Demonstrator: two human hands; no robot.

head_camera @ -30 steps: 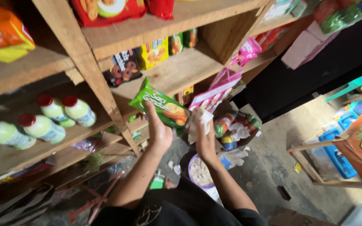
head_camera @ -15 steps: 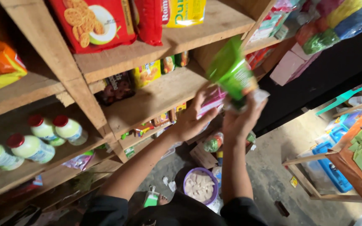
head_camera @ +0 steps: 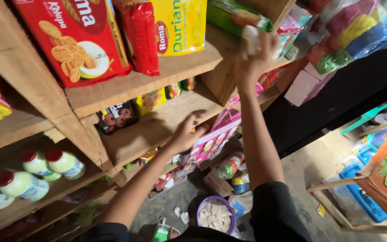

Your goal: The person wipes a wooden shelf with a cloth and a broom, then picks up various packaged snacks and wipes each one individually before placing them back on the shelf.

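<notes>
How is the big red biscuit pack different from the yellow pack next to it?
The red biscuit pack is wider and shows round biscuits and a coconut half; the yellow pack is narrower and mostly plain with lettering. The red biscuit pack sits further left; the yellow pack is nearer the right hand. Both rest on the same upper wooden shelf.

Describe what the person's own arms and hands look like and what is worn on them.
Both arms are bare from hand to upper arm. The left hand and right hand wear no gloves, and no rings, watch or bands show. Short black sleeves cover the upper arms.
</notes>
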